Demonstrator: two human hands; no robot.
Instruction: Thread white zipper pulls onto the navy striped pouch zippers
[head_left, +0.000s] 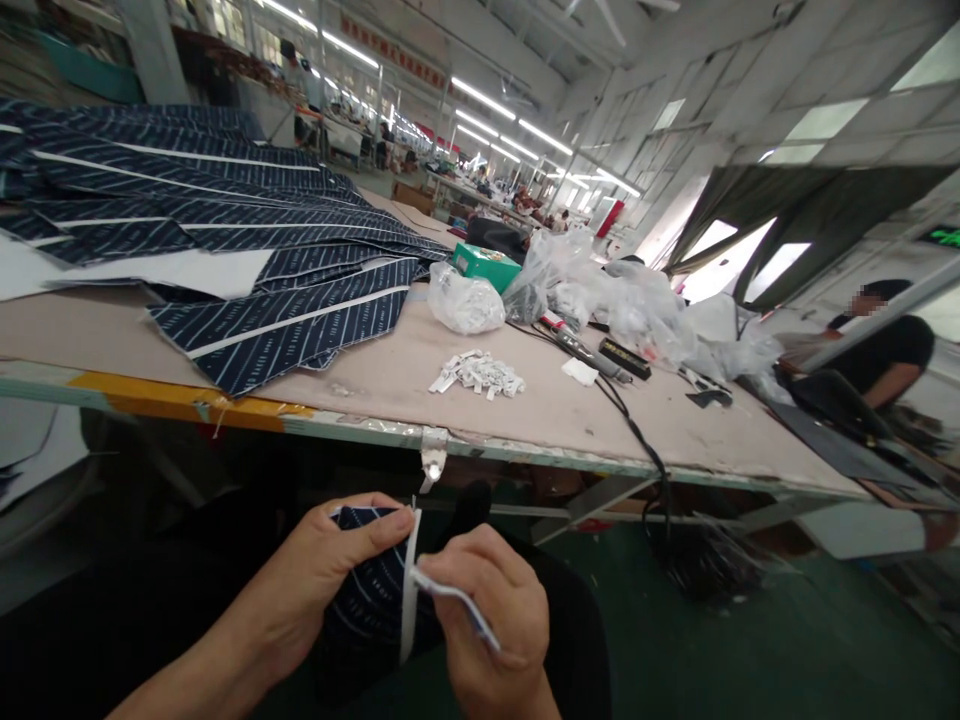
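Low in front of the table edge, my left hand (pixel 311 575) grips a navy fabric piece (pixel 367 605) with pale stripes, the thumb pressed on top near a white strip (pixel 409 600) along it. Close beside that strip, the fingers of my right hand (pixel 495 605) are closed on a narrow white-edged flap (pixel 461 600) with a bluish underside. Whether this flap joins the navy piece is hidden by the fingers. On the table above my hands lies a heap of small white fabric tabs (pixel 480 374).
Layered navy striped fabric pieces (pixel 292 315) cover the table's left. Behind the tabs stand a green box (pixel 486 268) and clear plastic bags (pixel 581 275). A corded tool (pixel 592 352) lies to the right, its black cable (pixel 637 435) hanging over the edge. Another person (pixel 892 345) sits far right.
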